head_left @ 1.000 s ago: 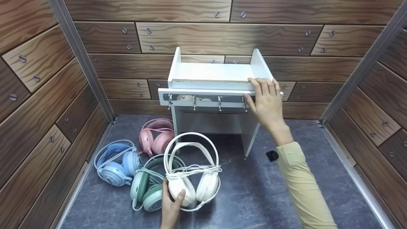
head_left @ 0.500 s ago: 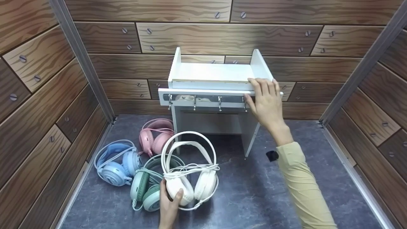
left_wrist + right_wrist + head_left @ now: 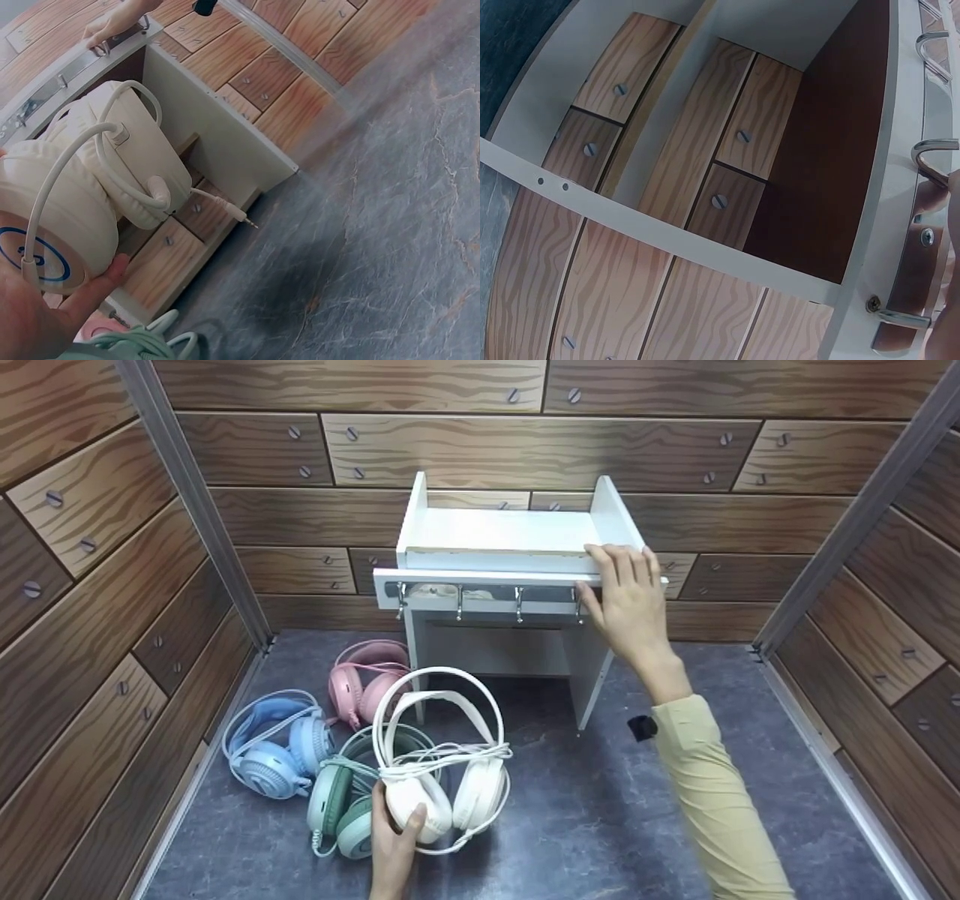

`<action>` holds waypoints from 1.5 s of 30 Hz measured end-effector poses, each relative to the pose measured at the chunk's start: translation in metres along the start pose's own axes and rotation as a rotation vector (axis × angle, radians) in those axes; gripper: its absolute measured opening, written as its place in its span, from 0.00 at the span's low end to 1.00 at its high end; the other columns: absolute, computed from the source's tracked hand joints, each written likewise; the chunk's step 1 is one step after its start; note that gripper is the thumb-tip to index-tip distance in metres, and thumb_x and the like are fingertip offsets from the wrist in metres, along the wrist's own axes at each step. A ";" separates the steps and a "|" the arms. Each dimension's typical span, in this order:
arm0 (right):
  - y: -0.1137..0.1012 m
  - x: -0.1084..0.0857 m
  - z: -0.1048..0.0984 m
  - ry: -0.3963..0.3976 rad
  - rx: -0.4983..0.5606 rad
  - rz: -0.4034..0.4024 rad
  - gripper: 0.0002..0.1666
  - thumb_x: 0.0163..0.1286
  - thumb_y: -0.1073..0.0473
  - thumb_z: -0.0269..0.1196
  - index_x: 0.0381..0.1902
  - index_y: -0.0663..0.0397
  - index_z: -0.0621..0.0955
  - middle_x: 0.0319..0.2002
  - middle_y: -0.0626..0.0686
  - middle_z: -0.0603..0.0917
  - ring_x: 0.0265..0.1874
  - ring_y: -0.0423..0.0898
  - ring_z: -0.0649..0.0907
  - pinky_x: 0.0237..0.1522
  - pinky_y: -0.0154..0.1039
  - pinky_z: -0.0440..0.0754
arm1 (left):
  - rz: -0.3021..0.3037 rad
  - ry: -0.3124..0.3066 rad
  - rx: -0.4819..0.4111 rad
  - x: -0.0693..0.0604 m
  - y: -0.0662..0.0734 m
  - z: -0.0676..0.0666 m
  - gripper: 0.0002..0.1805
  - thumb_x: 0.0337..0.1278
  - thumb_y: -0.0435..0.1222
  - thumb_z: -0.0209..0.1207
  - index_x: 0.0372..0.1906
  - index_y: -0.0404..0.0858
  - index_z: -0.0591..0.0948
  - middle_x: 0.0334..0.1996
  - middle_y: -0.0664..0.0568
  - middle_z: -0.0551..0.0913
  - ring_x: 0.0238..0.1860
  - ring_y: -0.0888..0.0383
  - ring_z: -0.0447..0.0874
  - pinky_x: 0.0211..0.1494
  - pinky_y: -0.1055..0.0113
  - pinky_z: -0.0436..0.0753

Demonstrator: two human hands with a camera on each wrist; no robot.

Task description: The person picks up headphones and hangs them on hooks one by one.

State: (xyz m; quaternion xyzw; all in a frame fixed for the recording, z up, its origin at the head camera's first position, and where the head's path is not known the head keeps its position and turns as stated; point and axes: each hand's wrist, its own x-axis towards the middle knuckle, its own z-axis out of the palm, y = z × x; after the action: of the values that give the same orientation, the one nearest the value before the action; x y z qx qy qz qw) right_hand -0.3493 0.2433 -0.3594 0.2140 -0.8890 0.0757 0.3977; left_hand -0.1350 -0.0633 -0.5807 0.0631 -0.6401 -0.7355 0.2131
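Observation:
White headphones, their cable wrapped across the middle, hang in my left hand, which grips one ear cup with the thumb in front. In the left wrist view the cups fill the left side, and a cable plug dangles free. My right hand rests on the right end of a white hook rail on the front of a small white shelf unit, fingers over the top and thumb in front. Metal hooks line the rail; the right wrist view shows one hook close to that hand.
Blue headphones, green headphones and pink headphones lie on the dark floor at the left. The green pair is partly behind the white one. Wood-patterned walls enclose the space. A small black object shows beside the right sleeve.
My left hand and the white headphones have shifted slightly left and a little upward. The right hand has stayed on the rail.

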 end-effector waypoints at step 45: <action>0.000 0.000 -0.001 -0.009 -0.003 0.004 0.32 0.80 0.39 0.45 0.71 0.51 0.67 0.62 0.59 0.71 0.65 0.58 0.67 0.75 0.55 0.51 | 0.012 0.055 -0.068 0.009 0.012 -0.010 0.40 0.54 0.25 0.59 0.73 0.25 0.59 0.67 0.31 0.67 0.59 0.71 0.69 0.60 0.79 0.68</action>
State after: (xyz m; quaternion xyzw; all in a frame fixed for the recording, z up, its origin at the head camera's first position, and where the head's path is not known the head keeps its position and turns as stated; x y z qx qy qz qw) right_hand -0.3483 0.2433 -0.3589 0.2121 -0.8913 0.0742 0.3939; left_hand -0.1367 -0.0770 -0.5688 0.0721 -0.6088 -0.7536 0.2370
